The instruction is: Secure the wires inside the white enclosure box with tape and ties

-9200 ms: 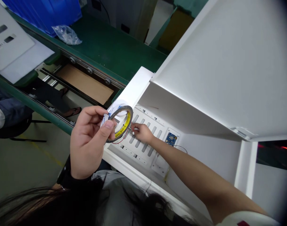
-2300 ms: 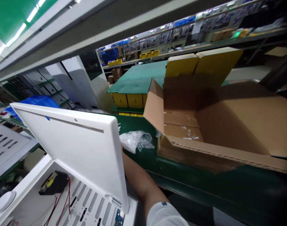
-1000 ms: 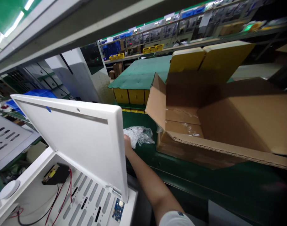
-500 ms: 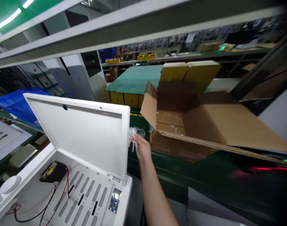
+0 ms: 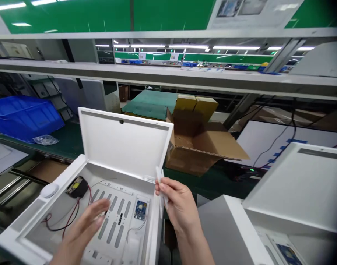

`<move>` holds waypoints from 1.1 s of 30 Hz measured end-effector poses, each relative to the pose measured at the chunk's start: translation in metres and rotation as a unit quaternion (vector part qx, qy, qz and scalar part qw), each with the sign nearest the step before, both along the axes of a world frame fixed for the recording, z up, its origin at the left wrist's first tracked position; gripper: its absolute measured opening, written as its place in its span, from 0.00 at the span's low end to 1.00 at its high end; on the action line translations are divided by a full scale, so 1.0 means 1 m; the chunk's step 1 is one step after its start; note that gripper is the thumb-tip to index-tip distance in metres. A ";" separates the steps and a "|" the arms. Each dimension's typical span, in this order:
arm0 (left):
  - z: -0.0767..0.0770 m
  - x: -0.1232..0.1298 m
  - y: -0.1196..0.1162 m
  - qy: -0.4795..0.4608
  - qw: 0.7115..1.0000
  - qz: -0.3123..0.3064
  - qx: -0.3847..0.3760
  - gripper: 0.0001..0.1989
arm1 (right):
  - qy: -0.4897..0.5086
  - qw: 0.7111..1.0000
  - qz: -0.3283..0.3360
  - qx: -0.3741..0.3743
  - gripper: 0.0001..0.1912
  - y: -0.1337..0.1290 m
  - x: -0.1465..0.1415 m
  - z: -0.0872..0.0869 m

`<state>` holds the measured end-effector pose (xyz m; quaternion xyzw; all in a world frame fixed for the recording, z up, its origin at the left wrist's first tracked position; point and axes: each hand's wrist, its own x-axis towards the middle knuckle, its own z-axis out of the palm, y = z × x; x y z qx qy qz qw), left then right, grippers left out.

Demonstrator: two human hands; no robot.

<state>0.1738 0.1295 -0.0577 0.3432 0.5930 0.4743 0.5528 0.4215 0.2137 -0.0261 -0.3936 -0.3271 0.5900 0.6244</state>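
Observation:
My right hand (image 5: 176, 197) pinches a few thin white strips (image 5: 160, 173) at the right rim of a white metal box (image 5: 154, 235); their exact kind is unclear. The box's hinged lid (image 5: 124, 143) stands raised. Over the box's interior hovers my left hand (image 5: 87, 221), holding nothing, its fingers stretched out and slightly blurred. Inside the box are a slotted plate (image 5: 113, 206), a small blue circuit board (image 5: 140, 209) and a black block with a yellow label (image 5: 77, 187), with red and black wires running from it.
An open cardboard carton (image 5: 190, 158) stands behind the lid, to the right. On the left are a blue bin (image 5: 27, 117) and a clear plastic bag (image 5: 46, 140). A second white box (image 5: 234, 228) with a raised lid stands at the right. A shelf beam (image 5: 157, 75) crosses above.
My right hand has come back from beside the carton to the box's rim with the white strips. The clear plastic by that hand no longer shows. My left hand has entered over the box.

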 end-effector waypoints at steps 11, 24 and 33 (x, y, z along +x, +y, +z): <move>0.017 0.050 0.001 -0.515 0.851 0.019 -0.098 0.14 | -0.463 0.858 0.171 0.140 0.17 -0.071 -0.088 -0.012; 0.004 -0.001 0.001 -0.502 0.855 0.010 -0.131 0.10 | -0.422 0.895 0.142 0.019 0.07 -0.074 -0.120 -0.009; 0.008 -0.022 -0.011 -0.305 0.951 -0.033 -0.040 0.16 | -0.245 0.934 0.242 -0.100 0.18 -0.062 -0.121 -0.005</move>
